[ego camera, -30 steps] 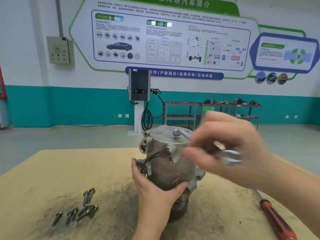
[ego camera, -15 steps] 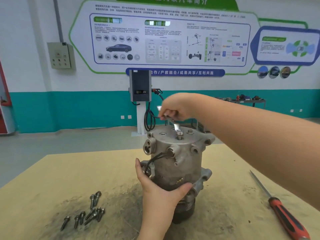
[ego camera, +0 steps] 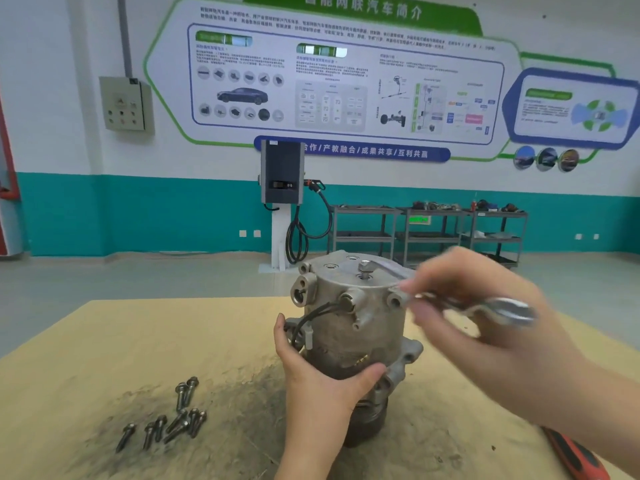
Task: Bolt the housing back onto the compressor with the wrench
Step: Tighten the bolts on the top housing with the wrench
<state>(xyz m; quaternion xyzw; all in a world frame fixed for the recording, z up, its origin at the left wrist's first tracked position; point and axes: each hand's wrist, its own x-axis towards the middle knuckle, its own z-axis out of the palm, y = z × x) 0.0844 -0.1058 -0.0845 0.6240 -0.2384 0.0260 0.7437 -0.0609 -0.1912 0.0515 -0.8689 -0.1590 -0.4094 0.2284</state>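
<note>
Right hand (ego camera: pixel 485 320) holds wrench (ego camera: pixel 498 310) on compressor (ego camera: pixel 356 327).

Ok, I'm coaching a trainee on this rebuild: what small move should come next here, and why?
Probably sweep the wrench through another turn on the bolt. Its head sits on that bolt atop the housing, the bolt still stands proud of the surface, the right hand grips the handle, and the left hand braces the compressor. More loose bolts wait on the table.

Red-handled screwdriver (ego camera: pixel 575 457) lies at worktop (ego camera: pixel 104 341) right edge. Behind: charging station (ego camera: pixel 282 173) with coiled cable against teal-and-white wall, grey electrical box (ego camera: pixel 126 103) left, metal shelving (ego camera: pixel 429 233) right, car-technology wall poster (ego camera: pixel 346 77) above.
</note>
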